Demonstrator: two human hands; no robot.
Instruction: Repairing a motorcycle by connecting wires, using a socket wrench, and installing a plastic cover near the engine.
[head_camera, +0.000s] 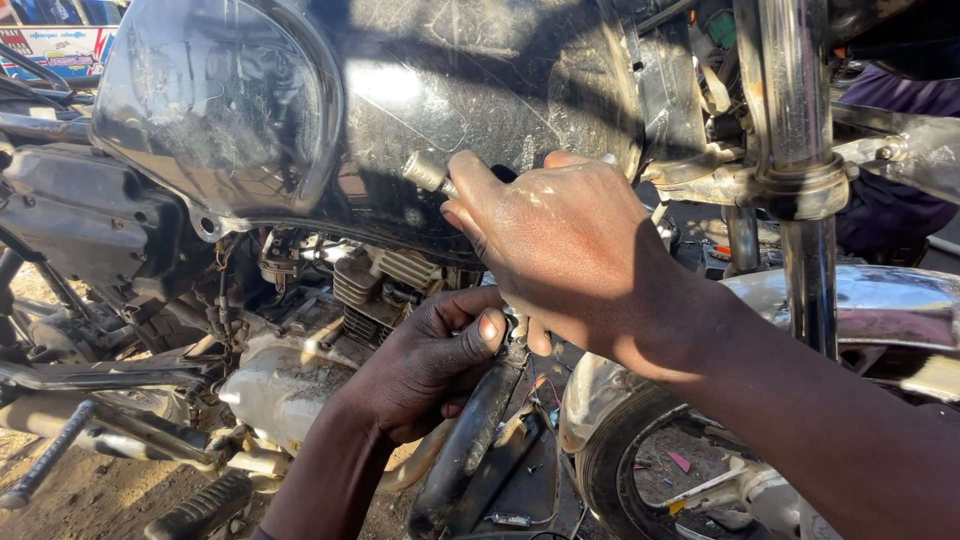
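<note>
I look down at a dusty black motorcycle. My right hand is closed around a tool with a metal socket-like end that sticks out to the left, against the underside of the black fuel tank. My left hand comes up from below. Its thumb and fingers pinch something small at the top of the black frame tube, just under my right hand. What it pinches is hidden by the fingers.
The engine with cooling fins sits left of my hands. A chrome front fork and shiny mudguard stand at the right, over the front tyre. A footpeg and sandy ground lie below. A person in dark clothing is behind the fork.
</note>
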